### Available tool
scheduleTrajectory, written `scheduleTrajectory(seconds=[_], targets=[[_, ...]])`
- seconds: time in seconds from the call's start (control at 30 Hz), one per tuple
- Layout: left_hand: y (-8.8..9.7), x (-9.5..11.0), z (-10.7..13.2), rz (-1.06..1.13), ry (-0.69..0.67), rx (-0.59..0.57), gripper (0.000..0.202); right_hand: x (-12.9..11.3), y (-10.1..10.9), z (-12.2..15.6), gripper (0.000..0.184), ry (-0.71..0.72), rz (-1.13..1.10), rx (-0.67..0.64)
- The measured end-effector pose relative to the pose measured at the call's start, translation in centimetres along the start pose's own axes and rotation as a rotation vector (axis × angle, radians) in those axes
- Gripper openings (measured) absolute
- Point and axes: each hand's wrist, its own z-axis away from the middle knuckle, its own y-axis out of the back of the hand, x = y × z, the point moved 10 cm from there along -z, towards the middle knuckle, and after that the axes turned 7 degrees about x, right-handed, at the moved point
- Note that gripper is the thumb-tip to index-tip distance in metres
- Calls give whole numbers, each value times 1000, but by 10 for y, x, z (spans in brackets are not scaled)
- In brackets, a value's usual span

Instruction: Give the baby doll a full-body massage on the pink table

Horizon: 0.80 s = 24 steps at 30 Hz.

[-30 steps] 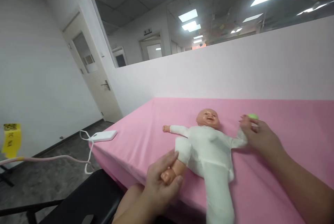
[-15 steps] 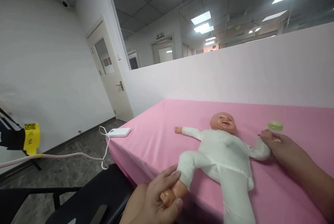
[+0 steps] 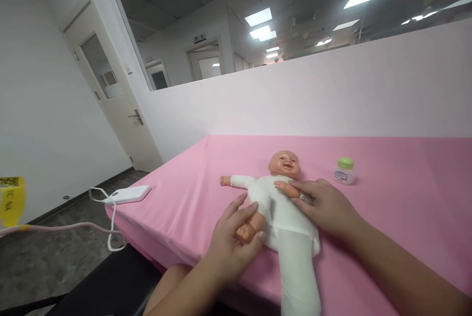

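A baby doll (image 3: 291, 208) in a white cloth suit lies on its back on the pink sheet (image 3: 188, 208), head toward the wall. My left hand (image 3: 236, 237) is wrapped round the doll's bare foot and lower leg, and that leg is bent up over the belly. With my right hand (image 3: 328, 203) I grip the doll's other arm near the wrist; the arm lies folded across the chest. The doll's free arm stretches out to the left, and its second leg points toward me. A small jar (image 3: 344, 171) with a green lid stands right of the doll's head.
A white power bank (image 3: 129, 194) with a white cable sits at the table's left corner. Below it is a black chair (image 3: 106, 281). A yellow tag (image 3: 12, 200) hangs at far left near a pinkish cord. A white half wall (image 3: 295, 100) borders the table's back.
My right hand has brought the doll's arm from out at the side onto its chest. My left hand has pushed the bent leg up toward the belly. The view has turned right.
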Motion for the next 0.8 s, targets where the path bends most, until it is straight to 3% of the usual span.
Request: scheduleTrajectory(seconds=[0.1, 0.2, 0.37, 0.47, 0.57, 0.67, 0.73, 0.8], targets=[[-19, -5, -5, 39, 26, -17, 52, -4, -2, 0, 32, 36, 8, -9], [-27, -9, -5, 28, 57, -36, 52, -9, -5, 0, 30, 88, 18, -19], [-25, -12, -4, 26, 110, -49, 52, -7, -5, -1, 27, 50, -3, 4], [-16, -14, -4, 101, 129, 11, 51, 4, 0, -1, 29, -12, -67, 55], [0, -16, -1, 201, 146, 95, 49, 35, 13, -2, 38, -162, -130, 174], [19, -10, 9, 240, 123, 137, 47, 87, 28, 0, 49, -402, -149, 316], [33, -1, 21, 243, 68, 148, 48, 127, 30, 1, 54, -561, -173, 328], [49, 6, 35, 217, 39, 165, 50, 161, 31, 2, 52, -632, -130, 327]])
